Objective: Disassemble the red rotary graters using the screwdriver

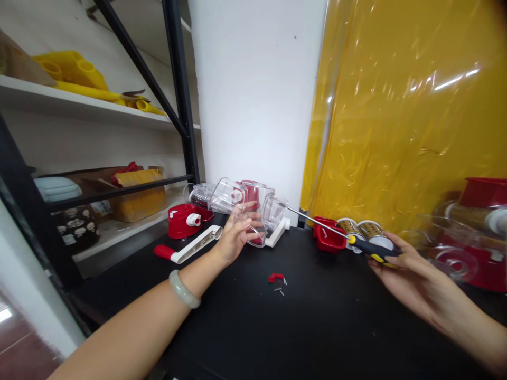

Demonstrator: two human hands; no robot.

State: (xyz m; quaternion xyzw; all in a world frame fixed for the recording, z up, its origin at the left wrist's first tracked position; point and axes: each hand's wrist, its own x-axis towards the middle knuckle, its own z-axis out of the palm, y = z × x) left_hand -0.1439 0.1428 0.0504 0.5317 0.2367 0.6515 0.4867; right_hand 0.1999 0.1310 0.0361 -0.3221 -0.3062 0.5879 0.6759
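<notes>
My left hand (236, 236) is closed around a clear plastic grater housing (273, 210), fingers showing through and over it. My right hand (407, 272) grips a screwdriver (362, 247) by its dark blue and yellow handle. The long metal shaft points left, its tip at the right end of the clear housing; whether it touches a screw is too small to tell. On the black table (317, 316) below lie a small red plastic piece (275, 277) and several tiny screws or pins (279, 290).
Left of the housing stand a red base (184, 221) and a white crank handle (198, 245) with a red grip. A red tray (329, 236) and metal grater drums (370, 229) sit behind the screwdriver. More red and clear parts (485, 237) are at far right. A shelf rack (180, 95) borders the left.
</notes>
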